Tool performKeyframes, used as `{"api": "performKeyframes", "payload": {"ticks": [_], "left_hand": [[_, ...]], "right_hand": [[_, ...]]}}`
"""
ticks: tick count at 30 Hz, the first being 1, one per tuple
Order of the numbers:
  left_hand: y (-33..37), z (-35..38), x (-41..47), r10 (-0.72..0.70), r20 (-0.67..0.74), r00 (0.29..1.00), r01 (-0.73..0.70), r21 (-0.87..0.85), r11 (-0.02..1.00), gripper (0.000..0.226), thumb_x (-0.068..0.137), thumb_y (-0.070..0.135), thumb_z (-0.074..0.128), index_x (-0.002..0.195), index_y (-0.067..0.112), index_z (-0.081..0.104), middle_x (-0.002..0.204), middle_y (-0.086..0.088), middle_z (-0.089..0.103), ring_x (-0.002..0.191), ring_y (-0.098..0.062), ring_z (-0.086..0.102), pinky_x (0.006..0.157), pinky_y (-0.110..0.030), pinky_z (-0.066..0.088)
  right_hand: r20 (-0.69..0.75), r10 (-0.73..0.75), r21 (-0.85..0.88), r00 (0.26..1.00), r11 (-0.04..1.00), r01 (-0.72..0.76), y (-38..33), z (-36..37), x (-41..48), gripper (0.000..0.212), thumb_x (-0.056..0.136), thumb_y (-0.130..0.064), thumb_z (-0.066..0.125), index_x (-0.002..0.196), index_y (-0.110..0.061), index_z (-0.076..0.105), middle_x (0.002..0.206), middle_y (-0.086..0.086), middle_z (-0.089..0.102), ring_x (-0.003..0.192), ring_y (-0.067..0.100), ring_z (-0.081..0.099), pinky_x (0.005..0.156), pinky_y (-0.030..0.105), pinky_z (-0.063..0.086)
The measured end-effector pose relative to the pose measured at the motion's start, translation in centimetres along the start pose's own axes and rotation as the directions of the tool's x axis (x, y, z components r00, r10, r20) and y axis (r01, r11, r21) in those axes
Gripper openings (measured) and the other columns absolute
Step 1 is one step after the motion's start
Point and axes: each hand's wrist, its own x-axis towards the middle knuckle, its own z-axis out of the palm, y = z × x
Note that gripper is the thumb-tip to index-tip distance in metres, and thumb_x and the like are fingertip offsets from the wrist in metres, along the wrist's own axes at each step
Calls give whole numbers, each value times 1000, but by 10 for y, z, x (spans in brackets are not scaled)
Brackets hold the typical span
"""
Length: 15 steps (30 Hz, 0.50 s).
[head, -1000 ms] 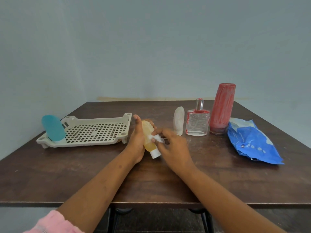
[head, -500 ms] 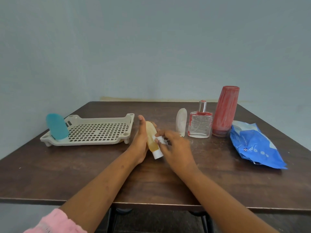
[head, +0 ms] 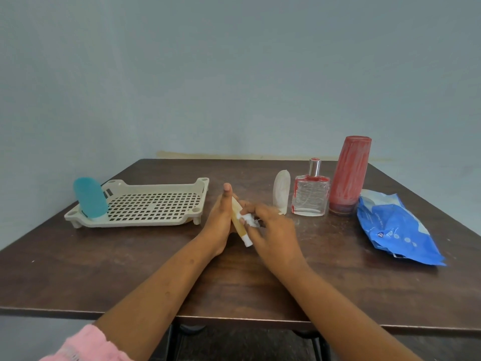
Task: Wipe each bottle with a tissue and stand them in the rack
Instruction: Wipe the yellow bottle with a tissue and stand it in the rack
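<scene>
1. My left hand (head: 221, 220) grips the small amber plastic bottle with a white cap (head: 237, 222) just above the dark wooden table (head: 104, 269), cap towards me. My right hand (head: 273, 230) pinches a crumpled white tissue (head: 248, 219) against the bottle's side.
2. To wipe well, I judge I should press lightly, draw the tissue from shoulder to cap, and roll the bottle so that no face is missed.
3. My left grip should stay firm, since a slick tube could slip.
4. The beige perforated plastic rack (head: 145, 222) lies near on my left, with a teal oval bottle (head: 89, 199) standing in its far left end.
5. Against half a second ago, the amber bottle shows a narrower face, so it seems rolled edge-on; the tissue remains at mid-body.
6. The white oval bottle (head: 281, 194), the clear glass perfume bottle (head: 309, 196) and the tall red bottle (head: 348, 175) stand unmoved.
</scene>
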Motion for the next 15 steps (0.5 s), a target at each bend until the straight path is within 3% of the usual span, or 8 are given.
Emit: {"api": "performKeyframes", "payload": {"ticks": [5, 10, 13, 15], "left_hand": [[1, 0, 1, -36, -7, 999, 36, 20, 999, 73, 67, 78, 36, 91, 11, 51, 78, -2, 62, 77, -17, 61, 74, -34, 49], [1, 0, 0, -8, -52, 999, 8, 5, 1000, 51, 73, 70, 37, 77, 20, 48, 54, 12, 58, 62, -8, 55, 61, -25, 41], [4, 2, -2, -19, -36, 999, 19, -2, 1000, 55, 76, 69, 34, 81, 16, 51, 57, 10, 63, 66, -11, 59, 65, -28, 45], [6, 2, -4, -23, -44, 999, 23, 4, 1000, 64, 74, 71, 35, 90, 12, 55, 70, 5, 71, 74, -16, 65, 68, -30, 49]], "right_hand": [[-46, 72, -1, 996, 997, -72, 4, -2, 5, 16, 89, -17, 60, 105, -18, 65, 94, -8, 67, 82, 2, 58, 73, 19, 50], [47, -43, -63, 998, 997, 46, 4, 0, -2, 12, 90, -23, 58, 101, -27, 60, 100, -1, 67, 90, 11, 59, 74, 29, 52], [-6, 11, -53, 1000, 999, -12, 7, -2, 1, 13, 90, -21, 58, 102, -24, 62, 92, -3, 67, 84, 8, 59, 71, 31, 52], [27, -50, -99, 998, 994, 52, 4, -1, -2, 12, 89, -21, 57, 100, -24, 61, 90, -2, 65, 81, 8, 56, 68, 27, 49]]}}
